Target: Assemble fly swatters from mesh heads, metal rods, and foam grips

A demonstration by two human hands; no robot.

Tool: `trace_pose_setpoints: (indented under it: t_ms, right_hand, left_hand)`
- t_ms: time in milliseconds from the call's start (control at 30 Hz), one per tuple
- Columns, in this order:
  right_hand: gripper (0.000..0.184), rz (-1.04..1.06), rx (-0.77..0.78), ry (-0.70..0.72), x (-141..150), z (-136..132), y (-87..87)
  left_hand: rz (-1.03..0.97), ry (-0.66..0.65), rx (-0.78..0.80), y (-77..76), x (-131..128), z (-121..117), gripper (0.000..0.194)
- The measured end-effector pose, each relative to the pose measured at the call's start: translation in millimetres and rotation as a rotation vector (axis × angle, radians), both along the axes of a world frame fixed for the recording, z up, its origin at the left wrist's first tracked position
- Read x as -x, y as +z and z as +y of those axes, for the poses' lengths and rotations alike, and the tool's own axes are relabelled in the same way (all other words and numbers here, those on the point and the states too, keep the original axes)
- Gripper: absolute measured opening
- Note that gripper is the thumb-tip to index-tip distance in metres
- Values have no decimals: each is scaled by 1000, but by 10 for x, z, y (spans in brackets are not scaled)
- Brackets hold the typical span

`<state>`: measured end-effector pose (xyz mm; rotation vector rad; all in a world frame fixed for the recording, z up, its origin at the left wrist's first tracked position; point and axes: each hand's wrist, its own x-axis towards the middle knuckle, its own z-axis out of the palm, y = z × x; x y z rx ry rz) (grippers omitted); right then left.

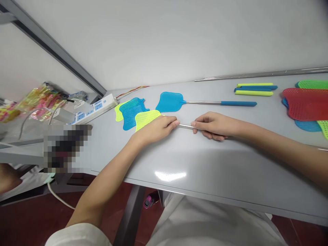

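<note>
My left hand [161, 128] is closed at the right end of a yellow-green fly swatter head [146, 118], whose neck is hidden under the fingers. A thin metal rod [186, 126] runs from that hand to my right hand [214, 125]. Thumb and fingertips of the right hand pinch the rod, while its other fingers curl loosely below. Where rod and head meet cannot be seen. Just beyond my hands lies a blue fly swatter [171, 101] with a metal shaft and a blue handle [238, 103].
A blue swatter head [132, 114] overlaps another yellow one [119, 112] on the left. Several foam handle grips [253, 93] lie at right, near a red swatter head [307, 104] in a pile. Metal rods [261, 74] line the wall. A power strip [93, 108] stands left.
</note>
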<state>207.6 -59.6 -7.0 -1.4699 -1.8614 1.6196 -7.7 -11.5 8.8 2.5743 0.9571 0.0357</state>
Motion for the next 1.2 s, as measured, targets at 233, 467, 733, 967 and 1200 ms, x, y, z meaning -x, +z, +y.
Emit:
trace_pose_setpoints:
  t_ms: [233, 467, 733, 967, 1200]
  right_hand:
    - [33, -10, -2, -4, 12, 0, 16]
    - [33, -14, -1, -14, 28, -16, 57]
    - [33, -16, -1, -13, 17, -10, 40]
    - [31, -7, 4, -16, 31, -7, 37]
    - [31, -16, 6, -20, 26, -12, 46]
  left_hand:
    - [-6, 1, -1, 0, -5, -2, 36]
    - [-5, -7, -4, 7, -3, -2, 36]
    - [0, -4, -1, -2, 1, 4, 36]
    - [-6, -12, -11, -7, 2, 3, 35]
    - [-11, -20, -31, -23, -3, 2, 35]
